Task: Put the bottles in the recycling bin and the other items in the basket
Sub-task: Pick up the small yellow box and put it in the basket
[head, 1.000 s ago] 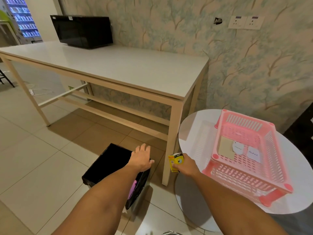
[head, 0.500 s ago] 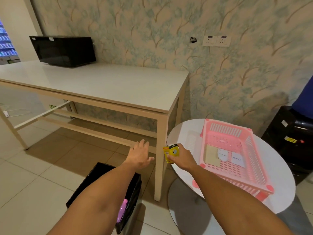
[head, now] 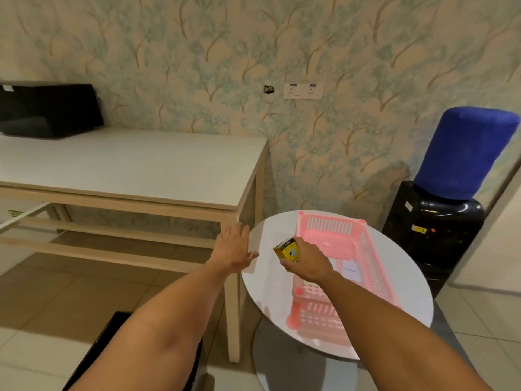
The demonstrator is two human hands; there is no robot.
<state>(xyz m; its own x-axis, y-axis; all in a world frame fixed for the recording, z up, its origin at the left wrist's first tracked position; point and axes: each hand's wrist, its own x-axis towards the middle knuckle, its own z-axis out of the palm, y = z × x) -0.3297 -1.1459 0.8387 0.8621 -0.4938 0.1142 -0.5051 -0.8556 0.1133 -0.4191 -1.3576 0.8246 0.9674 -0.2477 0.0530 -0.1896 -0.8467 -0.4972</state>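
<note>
Rectangular bench [head: 135,170]: fills the left and centre of the frame; carries a black appliance [head: 49,110] at the upper left.

Water dispenser [head: 439,221]: right edge of the frame, black body, blue-covered bottle on top.

Round bench [head: 408,300]: white top, lower centre-right, just beside the rectangular bench's near leg; carries the basket.

Recycling bin [head: 98,351]: black, on the floor at the lower left, mostly hidden behind the left forearm; contents not visible.

Pink basket [head: 369,255]: slatted plastic, standing on the round bench; some flat pale items lie on its floor, too blurred to name.

Right hand [head: 308,262]: fingers clenched round the carton, held over the basket's left rim.

Left hand [head: 234,249]: fingers released and spread, holding nothing, over the left edge of the round bench.

Yellow carton [head: 287,251]: small box, not a bottle, gripped in the right hand at the basket's left wall, not yet inside.

Step in hand, as judged: delivering a non-bottle item to the basket. Next move calls for carrying the carton a little rightward past the rim, lowering it and letting go.
</note>
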